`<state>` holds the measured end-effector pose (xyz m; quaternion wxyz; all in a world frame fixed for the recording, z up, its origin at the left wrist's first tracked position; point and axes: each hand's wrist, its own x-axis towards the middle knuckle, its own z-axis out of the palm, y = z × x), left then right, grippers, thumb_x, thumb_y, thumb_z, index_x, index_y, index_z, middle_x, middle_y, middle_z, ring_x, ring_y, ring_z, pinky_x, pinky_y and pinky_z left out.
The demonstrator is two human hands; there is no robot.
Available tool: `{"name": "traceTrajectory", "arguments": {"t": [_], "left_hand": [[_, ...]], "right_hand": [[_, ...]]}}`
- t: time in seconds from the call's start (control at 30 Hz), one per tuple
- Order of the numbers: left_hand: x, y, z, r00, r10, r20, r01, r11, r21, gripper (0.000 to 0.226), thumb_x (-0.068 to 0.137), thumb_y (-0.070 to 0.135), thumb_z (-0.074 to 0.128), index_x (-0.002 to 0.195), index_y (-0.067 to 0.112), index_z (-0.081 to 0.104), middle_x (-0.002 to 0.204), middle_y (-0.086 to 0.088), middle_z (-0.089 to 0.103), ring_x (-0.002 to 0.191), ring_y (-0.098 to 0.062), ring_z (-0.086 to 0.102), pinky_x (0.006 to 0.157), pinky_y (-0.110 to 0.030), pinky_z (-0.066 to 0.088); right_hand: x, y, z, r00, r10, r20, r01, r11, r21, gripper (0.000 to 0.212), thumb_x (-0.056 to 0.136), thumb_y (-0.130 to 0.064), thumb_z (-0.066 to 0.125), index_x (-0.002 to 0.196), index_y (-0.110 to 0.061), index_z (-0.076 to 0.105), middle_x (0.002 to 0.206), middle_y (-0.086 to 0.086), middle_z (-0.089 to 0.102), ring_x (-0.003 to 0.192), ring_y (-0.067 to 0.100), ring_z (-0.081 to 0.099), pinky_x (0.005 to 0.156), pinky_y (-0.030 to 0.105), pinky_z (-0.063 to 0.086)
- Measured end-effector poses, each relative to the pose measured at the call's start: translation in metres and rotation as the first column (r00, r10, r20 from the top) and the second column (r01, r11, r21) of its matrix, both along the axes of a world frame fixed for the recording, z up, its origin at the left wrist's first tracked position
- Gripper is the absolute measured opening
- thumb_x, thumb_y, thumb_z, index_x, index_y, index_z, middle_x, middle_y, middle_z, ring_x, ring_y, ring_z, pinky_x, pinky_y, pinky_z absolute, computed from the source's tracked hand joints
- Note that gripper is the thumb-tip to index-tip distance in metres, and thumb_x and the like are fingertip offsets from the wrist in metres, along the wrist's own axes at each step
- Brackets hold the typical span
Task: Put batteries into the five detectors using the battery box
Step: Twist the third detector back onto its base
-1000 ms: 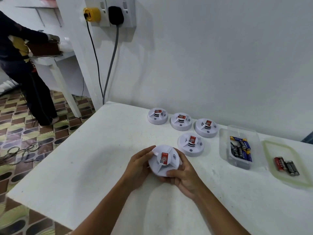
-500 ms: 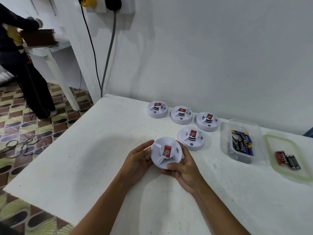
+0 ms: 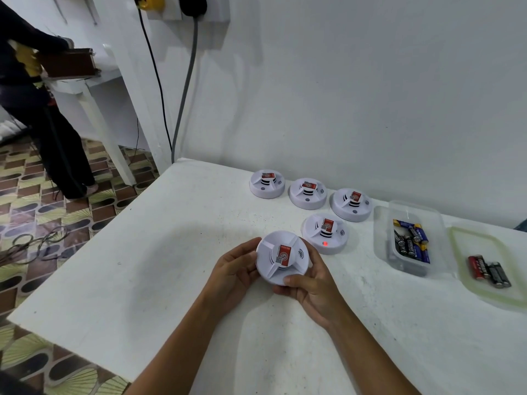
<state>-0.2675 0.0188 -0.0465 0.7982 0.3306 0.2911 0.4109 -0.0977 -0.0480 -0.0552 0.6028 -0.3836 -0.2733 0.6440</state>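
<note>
No word, brand or number can be read anywhere. The round white plastic detector at the centre carries a red sticker with a pale circular emblem and a small code square, its print too small to make out. The four like detectors at one o'clock bear the same red stickers, equally illegible. Curved sound-wave marks are moulded beside each sticker. The black, blue and yellow batteries in the clear plastic box at three o'clock show lettering, blurred beyond reading.
</note>
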Motion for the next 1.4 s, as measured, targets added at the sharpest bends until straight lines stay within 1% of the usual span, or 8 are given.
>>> {"name": "traceTrajectory", "arguments": {"t": [0.13, 0.43, 0.57, 0.7, 0.83, 1.03, 1.2, 1.4], "left_hand": [[0.0009, -0.0002, -0.0002, 1.0, 0.0, -0.01, 0.0, 1.0, 0.006, 0.042, 0.083, 0.006, 0.054, 0.124, -0.004, 0.058, 0.124, -0.025, 0.062, 0.108, -0.036, 0.064, 0.086, -0.039, 0.057], [0.0002, 0.001, -0.0025, 0.999, -0.001, -0.038, 0.002, 1.0, 0.021, 0.044, 0.084, 0.008, 0.054, 0.127, -0.003, 0.056, 0.126, -0.025, 0.061, 0.115, -0.041, 0.059, 0.091, -0.044, 0.055], [0.001, -0.0005, -0.0012, 0.999, -0.005, -0.045, 0.006, 1.0, 0.024, 0.043, 0.084, 0.009, 0.054, 0.125, -0.002, 0.057, 0.125, -0.023, 0.063, 0.112, -0.038, 0.061, 0.088, -0.041, 0.056], [0.0009, -0.0006, -0.0005, 0.999, -0.005, -0.039, 0.007, 1.0, 0.03, 0.042, 0.084, 0.008, 0.053, 0.125, -0.001, 0.058, 0.125, -0.022, 0.063, 0.112, -0.038, 0.062, 0.09, -0.042, 0.056], [0.001, -0.0012, 0.0002, 0.999, -0.007, -0.053, 0.009, 0.999, 0.035, 0.041, 0.084, 0.01, 0.054, 0.124, 0.0, 0.059, 0.124, -0.021, 0.064, 0.112, -0.036, 0.062, 0.088, -0.04, 0.056], [0.0008, -0.0015, -0.0003, 0.999, 0.001, -0.054, 0.001, 0.999, 0.035, 0.043, 0.085, 0.009, 0.054, 0.126, -0.002, 0.057, 0.124, -0.022, 0.064, 0.114, -0.039, 0.06, 0.089, -0.04, 0.056], [0.0009, -0.002, 0.0003, 0.997, 0.002, -0.077, 0.001, 0.999, 0.047, 0.041, 0.084, 0.011, 0.054, 0.123, 0.001, 0.059, 0.122, -0.019, 0.065, 0.111, -0.035, 0.063, 0.085, -0.037, 0.057], [0.0017, -0.0028, 0.0003, 0.997, 0.007, -0.07, -0.004, 0.999, 0.041, 0.04, 0.083, 0.01, 0.054, 0.121, 0.001, 0.06, 0.12, -0.018, 0.067, 0.11, -0.036, 0.063, 0.086, -0.038, 0.057]], "right_hand": [[-0.0003, 0.0009, -0.0001, 1.0, -0.001, -0.004, 0.001, 1.0, -0.009, 0.076, 0.067, 0.016, 0.065, 0.132, -0.022, 0.049, 0.122, 0.012, 0.063, 0.105, 0.032, 0.065, 0.068, 0.044, 0.056], [0.0003, 0.0017, -0.0015, 1.0, 0.005, -0.007, -0.005, 1.0, -0.015, 0.077, 0.065, 0.012, 0.066, 0.131, -0.024, 0.049, 0.124, 0.012, 0.062, 0.108, 0.034, 0.063, 0.071, 0.047, 0.056], [0.0004, 0.0008, -0.0017, 1.0, 0.005, 0.007, -0.005, 1.0, -0.01, 0.076, 0.068, 0.015, 0.064, 0.132, -0.024, 0.049, 0.125, 0.013, 0.06, 0.11, 0.035, 0.062, 0.072, 0.049, 0.056], [0.0007, 0.0006, -0.0016, 1.0, 0.004, 0.017, -0.004, 1.0, -0.003, 0.072, 0.077, 0.024, 0.055, 0.13, -0.025, 0.05, 0.123, 0.011, 0.062, 0.109, 0.034, 0.063, 0.074, 0.051, 0.056], [0.0007, 0.0003, -0.0016, 1.0, -0.005, 0.019, 0.005, 1.0, -0.005, 0.072, 0.078, 0.024, 0.055, 0.13, -0.025, 0.049, 0.123, 0.01, 0.062, 0.109, 0.033, 0.063, 0.077, 0.053, 0.056], [-0.0006, 0.0001, -0.0003, 1.0, -0.014, 0.019, 0.014, 1.0, 0.0, 0.075, 0.066, 0.012, 0.065, 0.128, -0.026, 0.052, 0.119, 0.008, 0.065, 0.107, 0.033, 0.064, 0.07, 0.046, 0.057], [-0.0008, 0.0, -0.0002, 1.0, -0.009, 0.025, 0.009, 1.0, 0.001, 0.076, 0.065, 0.012, 0.066, 0.13, -0.025, 0.05, 0.12, 0.009, 0.064, 0.108, 0.033, 0.064, 0.071, 0.047, 0.056], [-0.0003, 0.0004, -0.0006, 1.0, -0.013, 0.028, 0.013, 1.0, 0.005, 0.073, 0.071, 0.016, 0.064, 0.129, -0.026, 0.051, 0.118, 0.008, 0.065, 0.106, 0.032, 0.065, 0.07, 0.047, 0.057]]}}
